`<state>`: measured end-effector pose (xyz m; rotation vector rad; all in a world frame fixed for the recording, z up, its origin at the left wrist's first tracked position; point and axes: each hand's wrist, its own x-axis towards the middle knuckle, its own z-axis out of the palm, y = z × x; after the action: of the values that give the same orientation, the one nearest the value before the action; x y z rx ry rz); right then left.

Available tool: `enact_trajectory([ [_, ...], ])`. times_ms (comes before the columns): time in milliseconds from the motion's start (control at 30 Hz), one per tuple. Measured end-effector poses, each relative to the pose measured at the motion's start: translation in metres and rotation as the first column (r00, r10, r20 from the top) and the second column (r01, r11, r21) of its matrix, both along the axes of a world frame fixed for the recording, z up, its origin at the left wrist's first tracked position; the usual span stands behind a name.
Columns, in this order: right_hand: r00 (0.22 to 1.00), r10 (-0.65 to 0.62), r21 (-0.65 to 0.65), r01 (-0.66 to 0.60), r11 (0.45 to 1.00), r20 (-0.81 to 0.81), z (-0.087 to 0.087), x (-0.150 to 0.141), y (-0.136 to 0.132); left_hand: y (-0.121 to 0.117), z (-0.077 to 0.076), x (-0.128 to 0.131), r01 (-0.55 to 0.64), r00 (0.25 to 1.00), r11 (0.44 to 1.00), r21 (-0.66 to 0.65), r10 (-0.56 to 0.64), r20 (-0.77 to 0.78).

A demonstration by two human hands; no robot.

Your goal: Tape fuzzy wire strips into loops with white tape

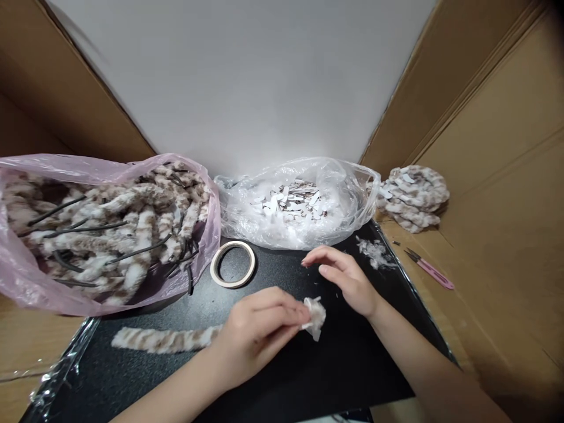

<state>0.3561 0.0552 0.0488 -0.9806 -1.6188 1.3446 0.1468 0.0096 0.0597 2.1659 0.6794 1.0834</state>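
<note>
My left hand [258, 329] pinches one end of a fuzzy brown-and-white striped tail piece [163, 339] that lies across a black mat [335, 364]; its white tip sticks out past my fingers. My right hand [346, 279] hovers just right of that tip, fingers loosely curled and apart, holding nothing that I can see. A roll of tape [232, 264] lies flat just behind my left hand.
A pink bag [26, 264] of fuzzy striped pieces with black wires sits at left. A clear bag [299, 202] of small white and brown cutouts stands behind. Fluff scraps [374, 251], pink snips [429, 269] and a pile of finished fuzzy pieces [414, 197] lie right. Cardboard walls flank both sides.
</note>
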Motion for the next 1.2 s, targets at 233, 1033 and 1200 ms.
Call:
enact_trajectory([
  [233,0.821,0.560,-0.322,-0.503,0.802,0.113,0.019,-0.008,-0.003,-0.016,0.009,0.003,0.128,0.981,0.970,0.206,-0.093,-0.172],
  [1033,0.668,0.739,-0.747,-0.535,0.395,-0.088,0.022,0.018,-0.048,-0.042,-0.012,0.021,0.480,0.867,0.603,0.637,-0.214,-0.450],
  [1200,0.843,0.535,-0.686,-0.359,0.633,0.053,0.008,0.011,-0.051,-0.047,-0.015,0.025,0.482,0.866,0.642,0.595,-0.250,-0.432],
])
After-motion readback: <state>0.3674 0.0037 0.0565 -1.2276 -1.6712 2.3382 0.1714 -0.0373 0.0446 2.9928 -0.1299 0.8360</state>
